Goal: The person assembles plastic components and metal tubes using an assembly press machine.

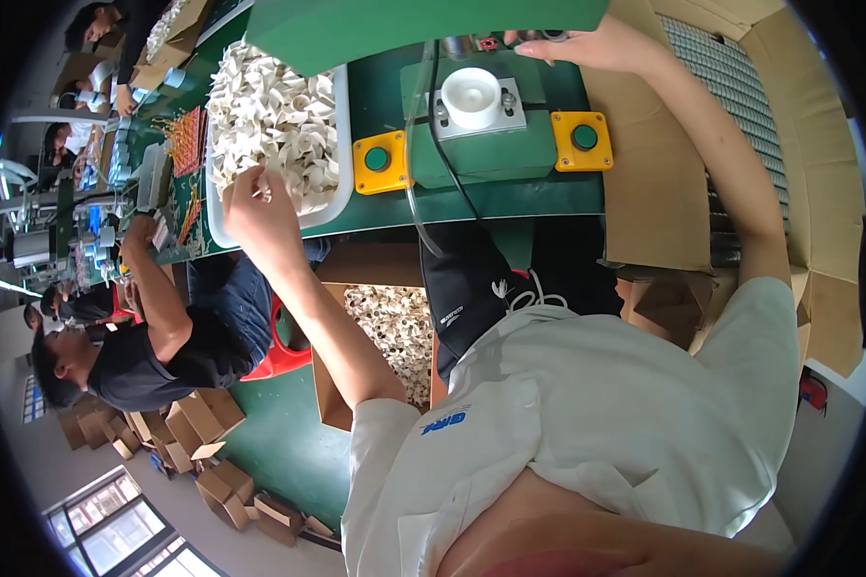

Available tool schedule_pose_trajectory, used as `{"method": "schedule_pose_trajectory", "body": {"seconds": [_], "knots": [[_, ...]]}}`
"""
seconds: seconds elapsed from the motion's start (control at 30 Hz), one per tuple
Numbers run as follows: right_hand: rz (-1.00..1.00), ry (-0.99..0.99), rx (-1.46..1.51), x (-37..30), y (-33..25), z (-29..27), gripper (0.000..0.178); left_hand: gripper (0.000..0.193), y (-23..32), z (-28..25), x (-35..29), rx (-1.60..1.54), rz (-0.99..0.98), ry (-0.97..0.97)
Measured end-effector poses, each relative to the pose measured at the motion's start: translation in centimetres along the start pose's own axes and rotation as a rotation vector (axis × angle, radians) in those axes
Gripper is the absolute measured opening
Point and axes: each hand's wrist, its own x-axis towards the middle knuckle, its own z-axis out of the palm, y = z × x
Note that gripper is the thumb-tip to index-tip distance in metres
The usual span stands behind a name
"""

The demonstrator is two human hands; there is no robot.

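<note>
Left hand nearer – fingertips pinched on small white part at near edge of heaped white tray; right hand far off at green fixture, fingers curled, contents unclear

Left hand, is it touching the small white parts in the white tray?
Touching. The head view shows the left hand with fingertips pinching into the white parts heaped in the tray.

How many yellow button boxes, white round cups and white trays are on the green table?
Yellow button boxes: 2
White round cup: 1
White tray of small white pieces: 1
Total: 4
</note>
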Motion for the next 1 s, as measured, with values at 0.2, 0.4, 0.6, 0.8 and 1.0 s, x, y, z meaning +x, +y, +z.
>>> {"method": "schedule_pose_trajectory", "body": {"seconds": [0.2,0.4,0.6,0.8,1.0], "knots": [[-0.062,-0.109,-0.007,0.5,0.0,-0.5,0.023,0.009,4.6,1.0,-0.2,-0.157,0.058,0.04],[-0.117,-0.203,-0.02,0.8,0.2,-0.8,0.019,0.013,11.6,4.3,-1.8,-0.579,0.392,0.108],[-0.169,-0.188,0.008,0.8,0.5,-0.9,0.017,0.016,13.3,8.2,-3.5,-0.701,0.487,-0.017],[-0.077,-0.279,-0.022,0.8,0.1,-1.0,0.017,0.017,13.5,6.2,-3.5,-0.595,0.527,-0.096],[0.02,-0.38,-0.089,-0.1,-1.2,-1.0,0.021,0.013,10.8,2.1,-4.1,-0.317,0.331,-0.098]]}}
